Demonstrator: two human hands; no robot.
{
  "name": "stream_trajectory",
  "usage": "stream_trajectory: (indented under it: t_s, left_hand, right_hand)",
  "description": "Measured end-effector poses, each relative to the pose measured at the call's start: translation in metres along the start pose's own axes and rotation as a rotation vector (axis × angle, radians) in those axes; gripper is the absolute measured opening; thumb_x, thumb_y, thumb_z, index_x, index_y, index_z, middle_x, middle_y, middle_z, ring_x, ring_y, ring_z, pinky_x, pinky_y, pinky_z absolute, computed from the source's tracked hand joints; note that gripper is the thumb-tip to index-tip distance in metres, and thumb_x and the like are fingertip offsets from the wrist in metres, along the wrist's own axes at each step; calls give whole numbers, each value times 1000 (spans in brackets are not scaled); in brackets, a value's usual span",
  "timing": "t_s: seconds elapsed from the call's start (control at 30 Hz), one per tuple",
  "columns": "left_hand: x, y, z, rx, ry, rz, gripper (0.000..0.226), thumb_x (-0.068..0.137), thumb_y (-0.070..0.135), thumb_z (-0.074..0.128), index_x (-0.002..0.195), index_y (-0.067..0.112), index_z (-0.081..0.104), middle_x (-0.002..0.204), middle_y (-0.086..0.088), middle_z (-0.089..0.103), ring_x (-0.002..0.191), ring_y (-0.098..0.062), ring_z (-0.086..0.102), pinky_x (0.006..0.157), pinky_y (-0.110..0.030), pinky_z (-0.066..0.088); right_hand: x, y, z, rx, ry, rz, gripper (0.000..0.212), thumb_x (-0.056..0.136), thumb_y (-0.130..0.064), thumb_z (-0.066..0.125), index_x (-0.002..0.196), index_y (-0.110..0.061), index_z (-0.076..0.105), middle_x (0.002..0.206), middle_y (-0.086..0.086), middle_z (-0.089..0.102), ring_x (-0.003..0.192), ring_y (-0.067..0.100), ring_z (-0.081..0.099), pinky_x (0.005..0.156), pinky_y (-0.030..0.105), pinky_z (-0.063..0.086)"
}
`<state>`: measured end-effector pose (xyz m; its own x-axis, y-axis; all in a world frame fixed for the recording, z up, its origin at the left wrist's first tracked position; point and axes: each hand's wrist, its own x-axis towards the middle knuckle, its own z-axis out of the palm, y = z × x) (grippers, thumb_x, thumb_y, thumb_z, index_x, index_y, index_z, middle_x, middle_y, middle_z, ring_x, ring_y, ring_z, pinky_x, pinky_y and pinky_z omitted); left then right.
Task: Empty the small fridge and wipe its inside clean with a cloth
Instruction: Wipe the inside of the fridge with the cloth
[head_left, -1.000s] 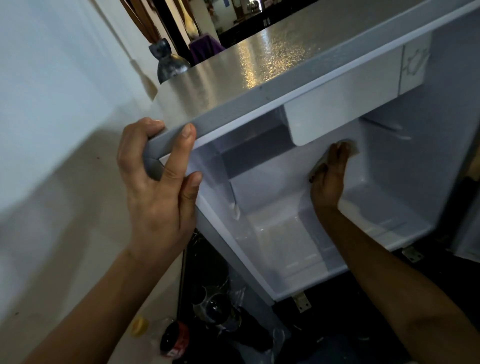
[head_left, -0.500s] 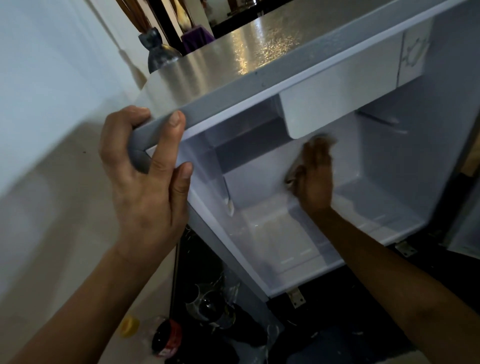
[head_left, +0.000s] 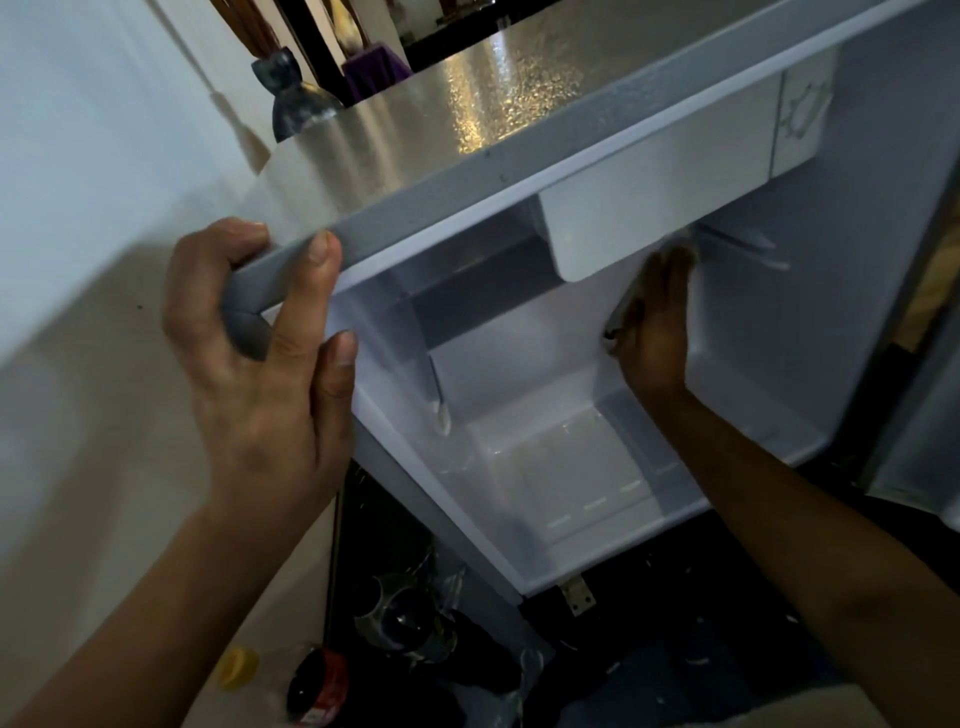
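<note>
1. At far left: pale wall (head_left: 93, 156), bare and blurred.
2. Left hand (head_left: 260, 374): fingers curled over the top front corner of the fridge (head_left: 519, 171), thumb lying along its front edge; firm grip.
3. Dark bottle (head_left: 298, 104): upright behind the fridge's top left corner.
4. Floor below the fridge: red-labelled bottle (head_left: 317, 686) lying on its side, yellow cap (head_left: 238, 665) just beside it.
5. Fridge cavity: door open, white interior, no contents visible.
6. Right hand (head_left: 655, 332): inside the cavity, fingers straight, pressing a cloth (head_left: 623, 306) flat to the back wall, below the freezer flap (head_left: 654, 208); cloth mostly hidden.
</note>
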<state>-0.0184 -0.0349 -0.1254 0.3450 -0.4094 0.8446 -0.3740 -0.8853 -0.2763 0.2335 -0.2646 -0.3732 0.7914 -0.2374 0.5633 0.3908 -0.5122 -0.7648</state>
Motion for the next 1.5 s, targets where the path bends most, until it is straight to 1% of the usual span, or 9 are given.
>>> stream_trajectory:
  t_s: [0.23, 0.37, 0.5, 0.77, 1.0, 1.1, 1.2, 1.33, 1.5]
  left_hand:
    - [-3, 0, 3, -12, 14, -30, 39, 101, 4, 48, 138, -6, 47, 134, -27, 29, 133, -31, 32, 115, -43, 32]
    - [0, 2, 2, -29, 16, -14, 39, 100, 4, 48, 135, -11, 50, 131, -30, 31, 131, -34, 34, 114, -42, 32]
    - [-2, 2, 2, -24, 11, -17, 39, 100, 6, 49, 137, -6, 48, 134, -32, 28, 130, -40, 36, 116, -44, 31]
    - [-3, -1, 4, -20, 16, -32, 39, 101, 10, 48, 140, 1, 46, 136, -30, 27, 132, -38, 36, 117, -49, 32]
    - [-2, -1, 4, -3, 12, -26, 38, 102, 9, 47, 138, -1, 47, 135, -29, 28, 130, -43, 37, 117, -48, 32]
    - [-3, 1, 4, -9, 11, -39, 37, 101, 7, 49, 137, -3, 48, 135, -31, 28, 129, -45, 39, 115, -53, 35]
    - [-2, 2, 3, 1, 4, -50, 37, 99, 3, 52, 135, -6, 50, 135, -32, 29, 130, -46, 39, 113, -57, 37]
    - [-4, 6, 1, 19, -29, -100, 36, 98, 2, 58, 133, -6, 54, 139, -29, 35, 129, -53, 43, 114, -57, 37]
    - [-1, 13, -15, -8, -105, -189, 38, 98, 5, 61, 136, 2, 54, 143, -25, 36, 135, -54, 41, 113, -60, 38]
  right_hand:
    - [-34, 16, -3, 112, 12, 273, 58, 104, -4, 40, 157, -20, 23, 166, 7, 19, 145, 4, 26, 123, 20, 14]
    - [-25, -6, -5, 275, 201, 456, 43, 107, -24, 47, 150, -15, 43, 138, -12, 56, 103, -14, 62, 101, 13, 44]
    - [-26, -30, 7, 401, 163, 249, 50, 103, -36, 55, 150, -27, 43, 145, -24, 49, 133, -4, 48, 118, 21, 30]
    - [-55, -68, 55, -48, -82, -456, 63, 85, 6, 53, 146, -9, 47, 157, 13, 39, 146, 37, 34, 123, 45, 22]
    - [-100, -76, 66, -18, -306, -536, 68, 78, 14, 44, 143, -5, 53, 154, 15, 44, 145, 37, 37, 122, 49, 26]
    - [-114, -54, 58, 1, -396, -624, 50, 83, 10, 56, 130, -5, 65, 146, 11, 55, 140, 32, 47, 112, 43, 43]
    - [-120, -38, 39, 29, -426, -532, 37, 77, 0, 78, 111, -14, 76, 133, 3, 67, 124, 21, 58, 92, 31, 55]
    - [-115, -52, 11, 87, -477, -262, 37, 74, 5, 75, 108, -8, 77, 122, 16, 69, 107, 14, 60, 92, 3, 42]
    - [-107, -77, -32, 192, -379, 24, 40, 73, 9, 58, 106, -6, 77, 108, 11, 75, 98, 26, 71, 96, 8, 45]
